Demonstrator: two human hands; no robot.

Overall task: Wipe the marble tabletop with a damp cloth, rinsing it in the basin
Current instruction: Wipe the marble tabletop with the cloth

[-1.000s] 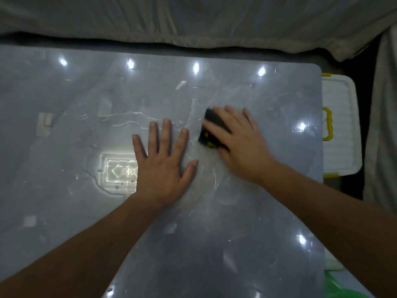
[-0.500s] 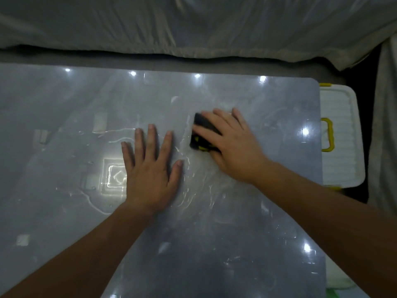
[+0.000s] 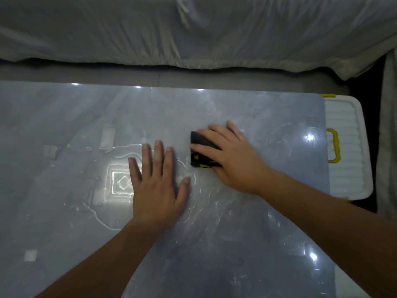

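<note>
A folded dark cloth with yellow markings lies on the grey marble tabletop, near its middle. My right hand presses flat on the cloth, fingers spread over it, and covers most of it. My left hand rests palm down on the marble just left of the cloth, fingers apart, holding nothing. Wet streaks and thin water lines shine on the marble around both hands. No basin is in view.
A white plastic box with a ribbed lid and yellow handle stands beyond the table's right edge. Pale draped fabric runs along the far side behind the table. Ceiling lights reflect off the wet marble.
The view has tilted so the table sits lower in frame. My right hand with the cloth has slid slightly toward me and left; my left hand stays flat on the marble.
</note>
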